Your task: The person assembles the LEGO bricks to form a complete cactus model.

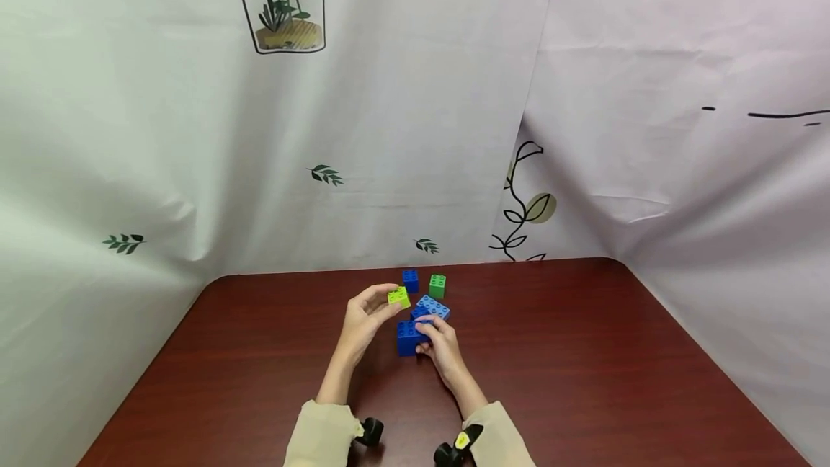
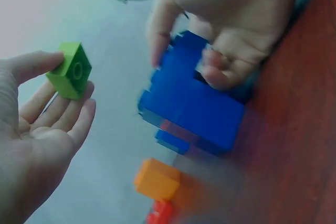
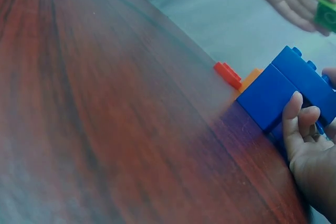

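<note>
In the head view my left hand (image 1: 363, 321) pinches a lime-green toy building brick (image 1: 398, 298) between thumb and fingers, raised above the table. The left wrist view shows the hollow underside of this green brick (image 2: 73, 72). My right hand (image 1: 442, 348) grips a dark blue brick build (image 1: 407, 337) on the table, thumb on top and fingers curled at its side. In the right wrist view the blue build (image 3: 283, 85) has a studded layer over a plain-sided block, with fingers at a gap beneath the upper layer. The green brick is apart from it.
Behind the hands are a light blue brick (image 1: 434, 305), a green brick (image 1: 437, 285) and a dark blue brick (image 1: 411, 280). Wrist views show an orange brick (image 2: 157, 179) and a red brick (image 3: 228, 74) beyond the build. A patterned cloth (image 1: 415, 128) hangs behind the brown table (image 1: 583, 380).
</note>
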### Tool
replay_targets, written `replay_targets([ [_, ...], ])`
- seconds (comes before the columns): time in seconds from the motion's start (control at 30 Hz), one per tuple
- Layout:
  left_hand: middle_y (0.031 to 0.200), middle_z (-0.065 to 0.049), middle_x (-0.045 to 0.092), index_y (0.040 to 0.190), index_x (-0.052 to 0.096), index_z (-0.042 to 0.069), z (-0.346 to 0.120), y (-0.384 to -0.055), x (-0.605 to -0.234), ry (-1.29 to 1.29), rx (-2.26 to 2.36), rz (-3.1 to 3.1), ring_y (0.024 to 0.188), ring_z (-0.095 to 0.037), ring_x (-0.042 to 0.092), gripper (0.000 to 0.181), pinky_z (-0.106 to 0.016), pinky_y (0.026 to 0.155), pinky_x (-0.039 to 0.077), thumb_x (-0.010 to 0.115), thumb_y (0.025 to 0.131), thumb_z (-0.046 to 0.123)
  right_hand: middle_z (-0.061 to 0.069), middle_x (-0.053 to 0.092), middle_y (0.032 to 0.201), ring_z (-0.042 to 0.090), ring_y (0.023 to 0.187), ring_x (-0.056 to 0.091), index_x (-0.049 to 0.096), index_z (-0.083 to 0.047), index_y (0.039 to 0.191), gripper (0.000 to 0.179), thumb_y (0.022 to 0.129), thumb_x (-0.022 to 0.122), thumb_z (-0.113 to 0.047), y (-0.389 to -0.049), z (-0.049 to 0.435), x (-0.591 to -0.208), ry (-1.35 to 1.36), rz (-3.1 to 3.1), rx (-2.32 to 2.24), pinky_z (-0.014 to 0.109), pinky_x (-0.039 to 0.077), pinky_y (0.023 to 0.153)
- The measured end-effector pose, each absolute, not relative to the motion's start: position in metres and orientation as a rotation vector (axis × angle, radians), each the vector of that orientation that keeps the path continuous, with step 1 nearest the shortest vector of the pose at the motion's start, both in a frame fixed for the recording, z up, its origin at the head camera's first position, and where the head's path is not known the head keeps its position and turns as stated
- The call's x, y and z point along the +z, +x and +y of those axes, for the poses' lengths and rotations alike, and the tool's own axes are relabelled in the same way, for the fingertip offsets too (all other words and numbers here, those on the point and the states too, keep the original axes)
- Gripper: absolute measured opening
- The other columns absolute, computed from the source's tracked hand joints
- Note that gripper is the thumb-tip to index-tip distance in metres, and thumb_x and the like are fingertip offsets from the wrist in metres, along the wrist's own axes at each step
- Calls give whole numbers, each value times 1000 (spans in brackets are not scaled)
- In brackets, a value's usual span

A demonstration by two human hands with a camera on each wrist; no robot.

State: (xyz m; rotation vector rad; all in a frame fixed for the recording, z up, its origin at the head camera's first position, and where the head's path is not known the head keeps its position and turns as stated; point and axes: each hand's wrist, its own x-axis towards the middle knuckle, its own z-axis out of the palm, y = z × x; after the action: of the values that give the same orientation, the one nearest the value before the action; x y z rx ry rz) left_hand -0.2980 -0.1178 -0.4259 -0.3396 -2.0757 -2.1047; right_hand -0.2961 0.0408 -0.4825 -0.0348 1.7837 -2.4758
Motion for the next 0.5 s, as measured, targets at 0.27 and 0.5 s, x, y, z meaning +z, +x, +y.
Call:
replay_targets([
  [0.27, 113, -28, 66, 115, 64, -6, -123, -292, -419, -462, -1993, -2249, 98, -22, 68, 31, -18, 83, 54, 69, 84, -4, -3, 48, 68, 6, 57, 41, 60, 1, 105, 17, 92, 58, -11, -295, 41, -482, -25, 1792, -2459, 19, 47, 57],
  [0.5, 119, -28, 61, 116, 62, -7, -126, -293, -423, -482, -2013, -2349, 111, -38, 65, 32, -26, 83, 58, 68, 85, -1, -4, 49, 68, 7, 58, 41, 61, -1, 103, 14, 94, 56, -10, -296, 41, -482, -32, 1794, -2446, 20, 48, 58],
])
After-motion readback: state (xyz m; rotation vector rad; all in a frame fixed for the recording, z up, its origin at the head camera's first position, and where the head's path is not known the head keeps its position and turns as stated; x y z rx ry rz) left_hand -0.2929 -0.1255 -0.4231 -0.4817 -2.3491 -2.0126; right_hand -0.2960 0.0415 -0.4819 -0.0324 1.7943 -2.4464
